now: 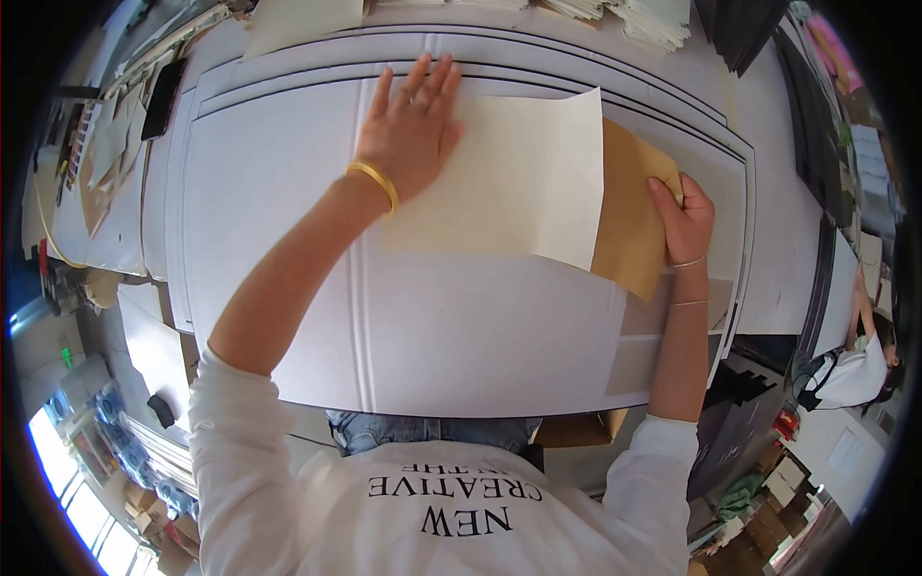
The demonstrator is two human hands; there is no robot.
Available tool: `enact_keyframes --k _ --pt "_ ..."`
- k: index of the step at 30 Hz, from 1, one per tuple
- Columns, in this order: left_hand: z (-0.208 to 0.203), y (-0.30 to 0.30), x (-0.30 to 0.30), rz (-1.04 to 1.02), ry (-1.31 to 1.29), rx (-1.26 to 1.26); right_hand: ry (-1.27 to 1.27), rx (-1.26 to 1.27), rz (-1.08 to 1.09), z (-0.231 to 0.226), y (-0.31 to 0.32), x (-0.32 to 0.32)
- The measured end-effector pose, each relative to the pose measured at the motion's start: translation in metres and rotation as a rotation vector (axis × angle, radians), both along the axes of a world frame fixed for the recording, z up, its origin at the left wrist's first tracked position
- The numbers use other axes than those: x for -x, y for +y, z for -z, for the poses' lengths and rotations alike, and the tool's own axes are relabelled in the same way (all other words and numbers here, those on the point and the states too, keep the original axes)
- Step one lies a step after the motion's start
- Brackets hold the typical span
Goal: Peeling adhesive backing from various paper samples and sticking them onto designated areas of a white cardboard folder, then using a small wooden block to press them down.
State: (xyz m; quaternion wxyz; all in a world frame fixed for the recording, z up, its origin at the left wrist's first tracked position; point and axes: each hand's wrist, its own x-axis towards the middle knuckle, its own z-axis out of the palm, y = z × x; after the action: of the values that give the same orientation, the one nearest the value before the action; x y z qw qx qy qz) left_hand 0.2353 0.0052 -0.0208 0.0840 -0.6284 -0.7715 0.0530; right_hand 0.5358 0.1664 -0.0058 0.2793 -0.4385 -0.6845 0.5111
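Large grey boards cover a white worktable, paper stacks at its far edge. The left hand lies flat, fingers spread, on a cream sheet. The right hand pinches the brown card beneath it.

The cream sheet covers the left part of the brown card. The left hand hides a corner of that sheet. The paper stacks at the top are cut off by the edge. Things at the left rim are too small to tell.
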Motion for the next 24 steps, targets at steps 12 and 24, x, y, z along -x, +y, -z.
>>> enact_keyframes --k 12,24 --pt "-0.026 -0.071 -0.086 0.28 -0.358 0.178 0.027 -0.014 -0.016 0.008 0.005 -0.005" --pt "-0.007 0.001 -0.071 0.027 -0.317 -0.062 -0.245 -0.205 -0.06 -0.004 0.025 -0.013"
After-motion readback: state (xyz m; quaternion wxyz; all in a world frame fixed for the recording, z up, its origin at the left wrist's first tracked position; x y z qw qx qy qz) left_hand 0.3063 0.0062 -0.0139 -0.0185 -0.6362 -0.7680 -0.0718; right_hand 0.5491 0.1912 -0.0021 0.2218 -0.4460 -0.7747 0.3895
